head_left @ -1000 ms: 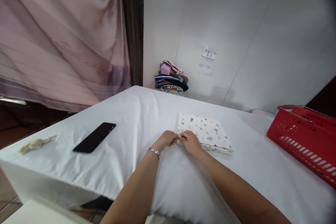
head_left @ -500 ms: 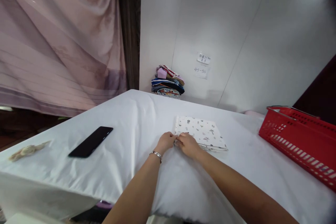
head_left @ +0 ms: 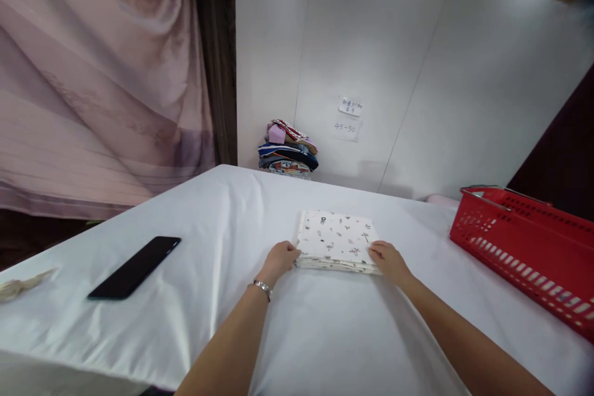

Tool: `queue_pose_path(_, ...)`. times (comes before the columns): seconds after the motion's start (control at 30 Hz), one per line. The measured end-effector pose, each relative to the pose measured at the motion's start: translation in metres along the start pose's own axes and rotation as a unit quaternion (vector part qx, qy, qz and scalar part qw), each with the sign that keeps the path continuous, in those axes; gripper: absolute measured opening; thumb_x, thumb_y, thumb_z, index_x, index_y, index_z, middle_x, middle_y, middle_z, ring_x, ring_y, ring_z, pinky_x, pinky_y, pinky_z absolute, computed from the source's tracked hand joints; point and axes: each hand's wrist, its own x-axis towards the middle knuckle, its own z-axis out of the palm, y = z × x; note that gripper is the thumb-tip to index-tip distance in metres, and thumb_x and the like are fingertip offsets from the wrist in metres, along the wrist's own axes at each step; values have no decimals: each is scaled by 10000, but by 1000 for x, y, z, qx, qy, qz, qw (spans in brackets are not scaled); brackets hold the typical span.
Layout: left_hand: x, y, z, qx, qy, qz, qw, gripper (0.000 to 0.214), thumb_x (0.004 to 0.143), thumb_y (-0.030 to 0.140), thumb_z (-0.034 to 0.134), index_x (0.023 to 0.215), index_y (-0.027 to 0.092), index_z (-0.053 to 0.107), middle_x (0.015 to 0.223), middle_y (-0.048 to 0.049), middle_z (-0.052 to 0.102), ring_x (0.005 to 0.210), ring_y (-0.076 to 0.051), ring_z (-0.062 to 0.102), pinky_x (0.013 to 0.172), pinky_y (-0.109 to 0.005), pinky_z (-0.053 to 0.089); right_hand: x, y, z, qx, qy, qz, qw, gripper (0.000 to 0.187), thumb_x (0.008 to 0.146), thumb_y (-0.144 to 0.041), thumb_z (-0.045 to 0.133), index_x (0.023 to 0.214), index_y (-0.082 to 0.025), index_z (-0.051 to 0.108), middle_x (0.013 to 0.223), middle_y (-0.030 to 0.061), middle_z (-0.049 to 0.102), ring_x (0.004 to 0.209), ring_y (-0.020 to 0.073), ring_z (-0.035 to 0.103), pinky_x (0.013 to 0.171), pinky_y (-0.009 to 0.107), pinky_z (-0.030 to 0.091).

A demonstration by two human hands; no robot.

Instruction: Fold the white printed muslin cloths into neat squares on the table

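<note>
- Beige twisted strip point(head_left: 21, 284): on the white table point(head_left: 315, 334), cut off by the view's edge, about nine o'clock from the folded cloth point(head_left: 335, 237).
- Pink curtain point(head_left: 106, 74): hanging beyond the table, ten o'clock from the cloth.
- Black phone point(head_left: 134, 267): lying flat, nine o'clock, well apart from the cloth.
- Left hand point(head_left: 279, 260): between eight and nine o'clock, bracelet point(head_left: 262, 288) at the wrist; fingers narrow, touching the cloth's near left corner. I cannot tell if they pinch it.
- Stacked clothes point(head_left: 288, 151): eleven o'clock, by the wall.
- Folded cloth: white with small dark prints, flat on the table between both hands.
- Paper notes point(head_left: 348, 117): on the wall, twelve o'clock.
- Right hand point(head_left: 391, 262): between three and four o'clock, fingers close together at the cloth's near right corner; I cannot tell if they grip.
- Red basket point(head_left: 520, 247): three o'clock, well apart.
</note>
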Motion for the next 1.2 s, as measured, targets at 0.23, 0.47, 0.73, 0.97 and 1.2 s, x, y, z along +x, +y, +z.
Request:
queue_pose_path(0.23, 4, 4, 3, -1, 7, -7, 1000, 288, 748, 245, 523, 1024, 166, 514, 905, -41, 650, 527, -82, 565, 498, -189, 405, 12, 29, 5, 98, -5, 209, 973, 469, 765, -351, 497, 1200, -184, 539, 1201, 73, 580, 1054, 217, 559, 894, 322, 424)
queue_pose_path(0.47, 1, 10, 1, 46, 13, -13, 999, 447, 759, 225, 506, 1198, 165, 443, 1002, -60, 635, 647, -111, 608, 595, -206, 437, 44, 43, 0, 91, -48, 234, 967, 604, 764, -386, 521, 1318, -169, 421, 939, 50, 664, 854, 203, 625, 770, 297, 445)
queue_pose_path(0.73, 39, 42, -13, 104, 44, -25, 993, 539, 804, 394, 493, 1283, 163, 404, 1242, -109, 540, 998, -204, 581, 809, -263, 417, 85, 55, 14, 119, -63, 228, 964, 701, 791, -438, 489, 1398, -146, 294, 1131, 112, 608, 962, 238, 597, 806, 317, 426)
queue_pose_path(0.97, 104, 65, 27, 129, 94, -41, 986, 589, 852, 494, 388, 1299, 111, 380, 1338, -187, 449, 1206, -281, 457, 945, -346, 349, 119, 54, 19, 113, -44, 243, 962, 684, 786, -465, 482, 1372, -137, 349, 1156, 129, 592, 1027, 249, 572, 857, 326, 413)
queue_pose_path(1.2, 116, 55, 34, 155, 94, -51, 982, 635, 798, 545, 469, 1264, 120, 397, 1170, -205, 585, 1079, -287, 564, 873, -365, 392, 122, 52, 21, 144, -14, 237, 961, 663, 721, -448, 561, 1308, -166, 437, 1125, 105, 595, 1002, 241, 568, 845, 327, 426)
